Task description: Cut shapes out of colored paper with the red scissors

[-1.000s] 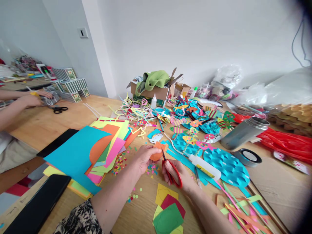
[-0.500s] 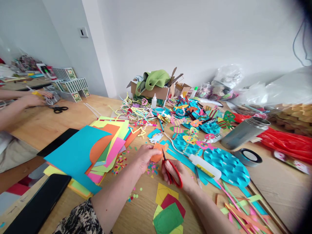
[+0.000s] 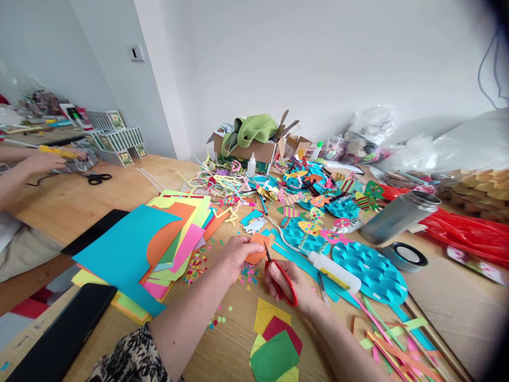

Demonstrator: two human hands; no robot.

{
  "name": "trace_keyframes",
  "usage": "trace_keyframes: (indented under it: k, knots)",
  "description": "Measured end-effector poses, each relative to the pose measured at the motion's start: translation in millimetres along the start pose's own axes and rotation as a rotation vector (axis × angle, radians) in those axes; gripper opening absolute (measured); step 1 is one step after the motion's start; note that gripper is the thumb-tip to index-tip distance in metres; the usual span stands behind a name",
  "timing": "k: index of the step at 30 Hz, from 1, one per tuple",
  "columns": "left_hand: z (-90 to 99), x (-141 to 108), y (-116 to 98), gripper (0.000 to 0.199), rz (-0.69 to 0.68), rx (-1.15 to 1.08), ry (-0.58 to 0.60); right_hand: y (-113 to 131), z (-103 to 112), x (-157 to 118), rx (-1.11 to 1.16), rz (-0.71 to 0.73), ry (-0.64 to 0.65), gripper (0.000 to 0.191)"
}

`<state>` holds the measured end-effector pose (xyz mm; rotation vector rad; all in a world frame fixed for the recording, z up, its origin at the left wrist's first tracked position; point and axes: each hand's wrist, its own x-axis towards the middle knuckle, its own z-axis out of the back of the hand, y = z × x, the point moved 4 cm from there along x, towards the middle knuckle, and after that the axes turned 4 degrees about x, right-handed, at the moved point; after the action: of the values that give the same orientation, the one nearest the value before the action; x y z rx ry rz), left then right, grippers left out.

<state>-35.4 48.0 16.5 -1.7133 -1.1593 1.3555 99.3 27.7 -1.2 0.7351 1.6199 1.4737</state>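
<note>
Pinched in my left hand (image 3: 237,256) is a small orange paper piece (image 3: 256,254). My right hand (image 3: 289,284) is closed round the red handles of scissors (image 3: 292,298), whose dark blades touch the orange paper's right side. Below my hands lie cut paper pieces: a green one (image 3: 275,354) on top, with red and yellow under it. Tiny paper bits (image 3: 248,274) are scattered under the orange piece. Just beyond it rests a small fish drawing (image 3: 255,225). A white glue bottle (image 3: 336,273) lies to the right of my right hand.
At left are stacked coloured sheets (image 3: 123,249), a black phone (image 3: 63,334) and another person's hands with a yellow tool (image 3: 58,152). Craft fish, a metal flask (image 3: 401,216), a tape roll (image 3: 403,257) and paper strips (image 3: 397,345) lie right. A box (image 3: 242,148) stands behind.
The other person's hands have shifted left, with more of the yellow tool showing. My hands, the orange paper and the scissors have hardly moved.
</note>
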Motion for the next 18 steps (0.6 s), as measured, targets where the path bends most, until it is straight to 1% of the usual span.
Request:
trace_keyframes:
  k: [5,10,18]
  knots:
    - [-0.5,-0.2,0.1,0.02,-0.001,-0.034,-0.003,-0.2,-0.4,-0.7,-0.002,-0.001,-0.001,0.065]
    - [-1.0,0.0,1.0,0.02,0.009,-0.007,0.008,2.1,-1.3,-1.4,-0.002,-0.007,0.008,0.066]
    - [-1.3,0.3,0.6,0.019,-0.012,-0.032,0.018,3.7,-1.3,-2.9,0.029,-0.023,-0.004,0.066]
